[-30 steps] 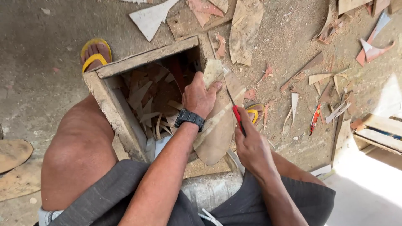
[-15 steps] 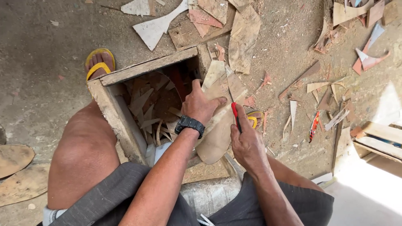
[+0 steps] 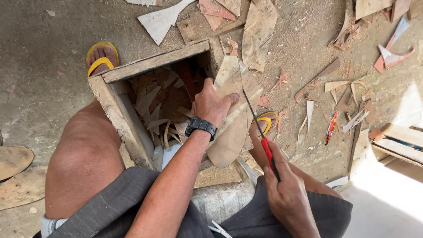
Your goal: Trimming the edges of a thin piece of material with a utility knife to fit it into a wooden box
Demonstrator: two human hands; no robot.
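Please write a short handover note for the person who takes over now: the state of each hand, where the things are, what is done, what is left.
Left hand: presses a flat leaf-shaped wooden piece against the corner of the open wooden box.
Right hand: grips a red-handled blade; its thin tip rests on the piece's right edge.
Box: full of thin curved offcuts. More scraps lie on the dusty ground.
Done: many trimmings lie in the box.
Left: cannot tell how much of the edge remains to be trimmed.

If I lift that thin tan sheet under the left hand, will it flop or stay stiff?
The tan sheet looks thin, so probably light. It seems to lie flat past the wooden box rim, so likely fairly stiff. Offcuts around suggest it cuts easily.
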